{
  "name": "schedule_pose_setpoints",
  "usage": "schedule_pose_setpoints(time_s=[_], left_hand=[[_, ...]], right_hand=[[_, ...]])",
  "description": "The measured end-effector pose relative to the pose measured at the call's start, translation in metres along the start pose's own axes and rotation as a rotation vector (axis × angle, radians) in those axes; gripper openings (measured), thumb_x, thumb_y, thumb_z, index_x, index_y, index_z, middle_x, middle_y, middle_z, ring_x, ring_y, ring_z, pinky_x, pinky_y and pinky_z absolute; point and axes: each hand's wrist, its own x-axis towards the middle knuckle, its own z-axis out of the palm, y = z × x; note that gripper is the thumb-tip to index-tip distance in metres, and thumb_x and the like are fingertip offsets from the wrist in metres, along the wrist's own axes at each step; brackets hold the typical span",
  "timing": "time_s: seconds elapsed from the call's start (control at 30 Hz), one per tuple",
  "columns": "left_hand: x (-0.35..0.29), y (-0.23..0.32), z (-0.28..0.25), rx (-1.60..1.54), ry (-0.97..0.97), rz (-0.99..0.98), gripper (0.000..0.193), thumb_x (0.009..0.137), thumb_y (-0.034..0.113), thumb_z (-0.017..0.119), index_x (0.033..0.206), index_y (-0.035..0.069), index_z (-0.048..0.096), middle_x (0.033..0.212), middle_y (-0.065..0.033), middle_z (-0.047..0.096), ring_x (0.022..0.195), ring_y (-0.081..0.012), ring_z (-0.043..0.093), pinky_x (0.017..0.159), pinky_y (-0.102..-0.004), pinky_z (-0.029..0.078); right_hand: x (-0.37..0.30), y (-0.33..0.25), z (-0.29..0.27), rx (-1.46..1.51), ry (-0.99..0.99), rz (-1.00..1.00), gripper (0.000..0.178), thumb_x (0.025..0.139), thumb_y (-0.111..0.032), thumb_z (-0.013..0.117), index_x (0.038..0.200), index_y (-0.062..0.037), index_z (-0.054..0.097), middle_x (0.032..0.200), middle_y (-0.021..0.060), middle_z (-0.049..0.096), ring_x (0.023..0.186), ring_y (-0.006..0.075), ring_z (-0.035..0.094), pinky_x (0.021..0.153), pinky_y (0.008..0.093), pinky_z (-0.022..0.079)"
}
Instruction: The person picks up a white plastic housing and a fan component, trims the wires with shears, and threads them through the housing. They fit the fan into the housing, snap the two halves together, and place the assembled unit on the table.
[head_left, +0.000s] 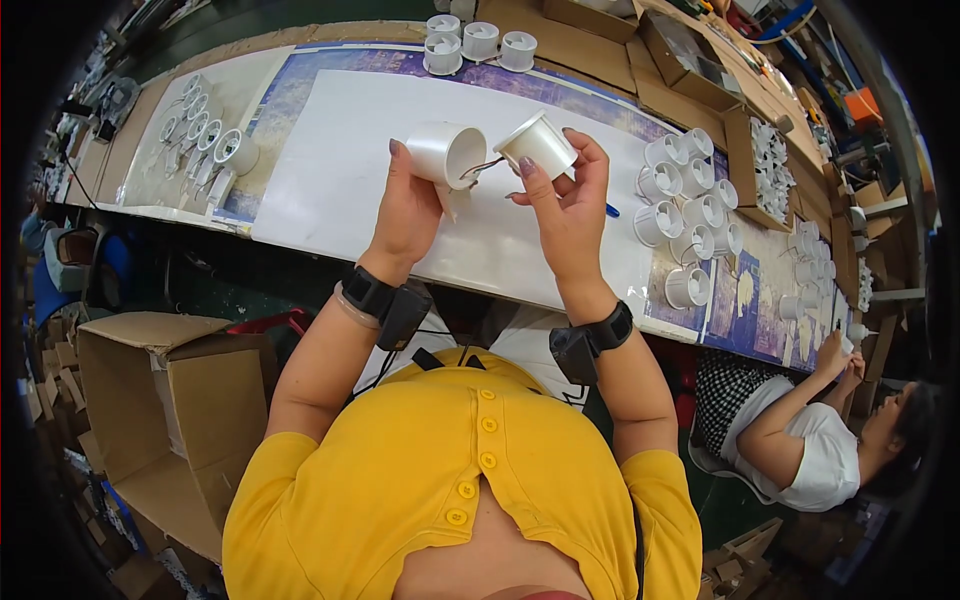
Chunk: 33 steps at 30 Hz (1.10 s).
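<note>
My left hand (408, 210) is closed around a white plastic cylinder (436, 152), whose open end faces right. In my right hand (568, 205), pinched between thumb and fingers, is a shorter white cup-shaped part (540, 147) with a rim, held tilted. Thin dark wires (486, 167) run between the two pieces, which are apart from each other. Both hands are raised above the white sheet (350, 180) on the table. Beyond my right fingers, a blue pen (612, 210) lies partly hidden on the sheet.
Several white round housings (690, 190) stand to the right; more sit at the far edge (480, 42) and far left (205, 130). A carton of small white parts (768, 170) is at the right. A co-worker (800, 440) sits at right. An open cardboard box (170, 400) stands at left.
</note>
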Motion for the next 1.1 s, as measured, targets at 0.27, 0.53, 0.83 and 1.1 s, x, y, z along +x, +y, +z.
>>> schedule_pose_setpoints(time_s=[0.27, 0.53, 0.83, 1.1], left_hand=[[-0.003, -0.006, -0.012, 0.204, -0.013, -0.055, 0.049, 0.086, 0.003, 0.054, 0.131, 0.007, 0.033, 0.128, -0.0090, 0.046, 0.115, -0.0217, 0.050, 0.096, -0.0426, 0.046], [-0.003, -0.005, -0.010, 0.269, 0.060, -0.055, 0.047, 0.086, -0.002, 0.054, 0.128, 0.005, 0.035, 0.122, -0.0097, 0.049, 0.112, -0.0198, 0.051, 0.090, -0.0362, 0.049], [-0.001, -0.004, -0.019, 0.704, -0.012, 0.166, 0.058, 0.084, 0.000, 0.054, 0.136, 0.004, 0.031, 0.121, -0.0098, 0.050, 0.109, -0.0198, 0.053, 0.091, -0.0311, 0.045], [-0.003, -0.004, -0.006, 0.951, 0.057, 0.289, 0.060, 0.083, 0.000, 0.054, 0.138, 0.002, 0.029, 0.118, -0.0099, 0.052, 0.108, -0.0182, 0.053, 0.089, -0.0291, 0.045]], right_hand=[[-0.001, 0.018, -0.015, 0.240, -0.100, 0.325, 0.063, 0.080, -0.006, 0.068, 0.132, -0.0029, 0.032, 0.121, 0.0126, 0.048, 0.106, 0.0207, 0.057, 0.086, 0.0307, 0.052], [-0.011, 0.029, -0.024, 0.124, -0.272, 0.154, 0.074, 0.075, -0.003, 0.070, 0.137, -0.0053, 0.030, 0.122, 0.0089, 0.048, 0.115, 0.0179, 0.048, 0.097, 0.0314, 0.041], [-0.004, 0.016, -0.033, -0.529, -0.443, -0.185, 0.066, 0.068, -0.001, 0.072, 0.128, -0.0103, 0.047, 0.118, 0.0063, 0.052, 0.109, 0.0201, 0.053, 0.095, 0.0330, 0.042], [-0.002, 0.006, -0.018, -1.039, -0.417, -0.752, 0.068, 0.054, -0.001, 0.075, 0.118, -0.0104, 0.055, 0.106, 0.0095, 0.055, 0.096, 0.0282, 0.054, 0.082, 0.0378, 0.045]])
